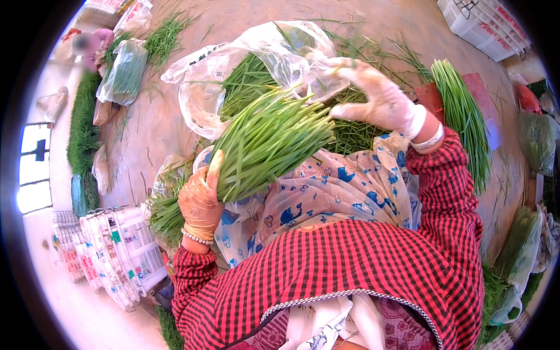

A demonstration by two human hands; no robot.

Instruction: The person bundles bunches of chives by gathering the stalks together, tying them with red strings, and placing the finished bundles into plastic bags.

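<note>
My left hand (199,195), in a thin, stained glove, is closed round a long bunch of green leafy stalks (271,140), held slanting upward to the right. My right hand (376,102), gloved in pale translucent material, is open beside the bunch's pale ends, thumb and fingers spread apart. Behind the bunch lies a crumpled clear plastic bag (198,96) with more stalks (245,81). Loose cut leaves (359,134) spread under my right hand. A printed plastic sheet (326,189) covers my lap. At right, another long bundle (458,116) rests by a reddish board (478,93).
White crates stand at upper right (481,26) and lower left (125,251). Bagged greens lie at upper left (122,76) and along the right (534,143). A row of greens (81,134) runs along the left. A person in pink (104,44) is at the far upper left.
</note>
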